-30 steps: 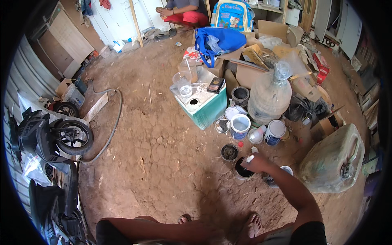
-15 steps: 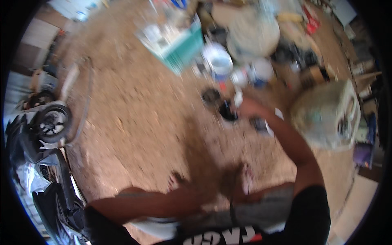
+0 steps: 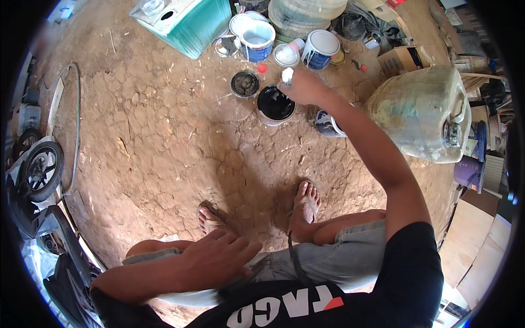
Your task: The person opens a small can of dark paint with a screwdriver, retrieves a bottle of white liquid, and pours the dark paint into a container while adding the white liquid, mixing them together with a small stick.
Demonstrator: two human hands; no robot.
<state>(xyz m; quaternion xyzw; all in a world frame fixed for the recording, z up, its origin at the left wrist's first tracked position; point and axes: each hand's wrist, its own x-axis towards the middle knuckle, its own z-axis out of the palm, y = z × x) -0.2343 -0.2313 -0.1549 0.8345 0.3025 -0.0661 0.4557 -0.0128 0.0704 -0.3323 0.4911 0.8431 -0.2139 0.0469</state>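
My right hand (image 3: pixel 305 87) reaches out over an open can of black paint (image 3: pixel 276 104), its fingers closed on a small white thing (image 3: pixel 287 75) that sticks up above them; its kind is not clear, and its lower part is hidden. A dark, paint-stained lid (image 3: pixel 244 83) lies on the ground left of the can. Close to my right wrist is a blue-and-white paint can (image 3: pixel 327 124), partly covered by my forearm. My left hand (image 3: pixel 221 252) lies over my thigh, fingers loosely spread and holding nothing.
Beyond the paint stand a blue-and-white bucket (image 3: pixel 257 44), a closed white-lidded bucket (image 3: pixel 321 49) and a green container (image 3: pixel 188 27). A large cloudy plastic jug (image 3: pixel 418 117) lies to the right. Motorbike parts with a wheel (image 3: pixel 42 171) line the left, beside a grey hose (image 3: pixel 76 120).
My view has tilted down and steadied, so the containers sit higher in the picture. My right hand stays by the black paint with the white thing; my left hand now shows clearly.
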